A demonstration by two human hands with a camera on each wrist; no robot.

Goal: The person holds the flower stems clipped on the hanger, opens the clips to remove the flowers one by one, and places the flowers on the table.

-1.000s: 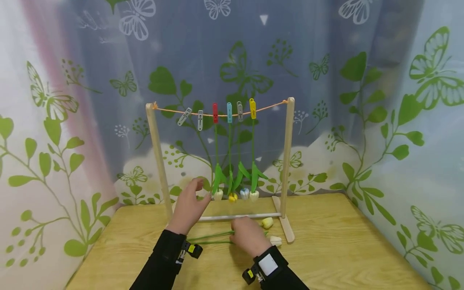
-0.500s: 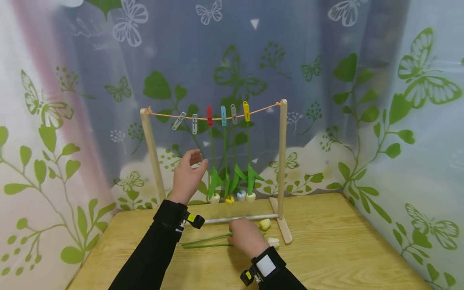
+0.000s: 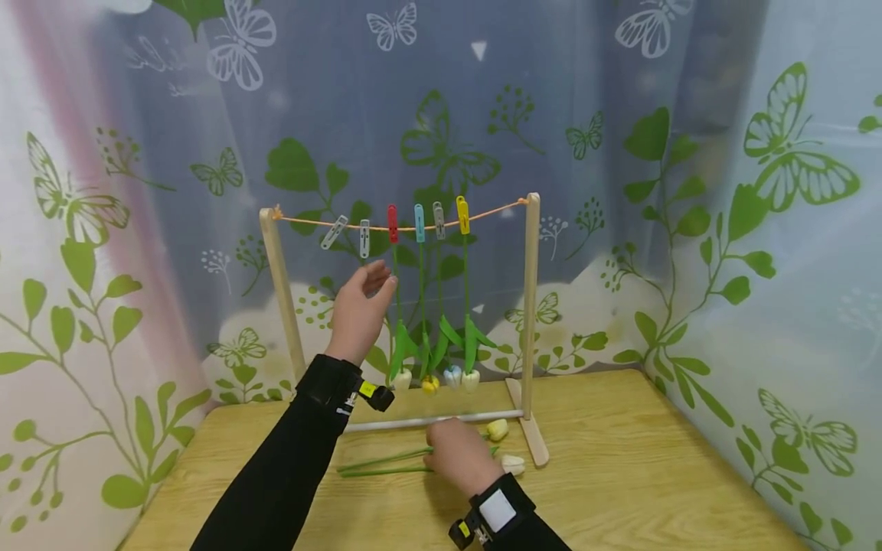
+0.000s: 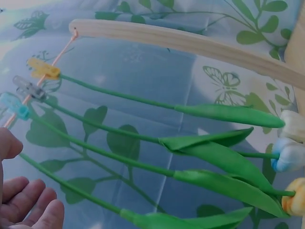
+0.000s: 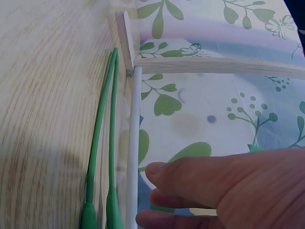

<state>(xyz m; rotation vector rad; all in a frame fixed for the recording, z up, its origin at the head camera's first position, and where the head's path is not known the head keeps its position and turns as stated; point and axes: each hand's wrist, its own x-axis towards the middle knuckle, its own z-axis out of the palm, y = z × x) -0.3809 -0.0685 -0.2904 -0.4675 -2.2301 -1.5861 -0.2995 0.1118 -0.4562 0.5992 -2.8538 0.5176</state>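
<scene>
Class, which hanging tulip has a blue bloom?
The tulip on the grey clip between the light-blue clip and yellow clip: its bloom is pale blue; the other hanging blooms are white or yellow.

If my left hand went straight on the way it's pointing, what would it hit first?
Your left hand would probably meet the grey clothespin just above it, or else the red clothespin next to that; depth is unclear.
</scene>
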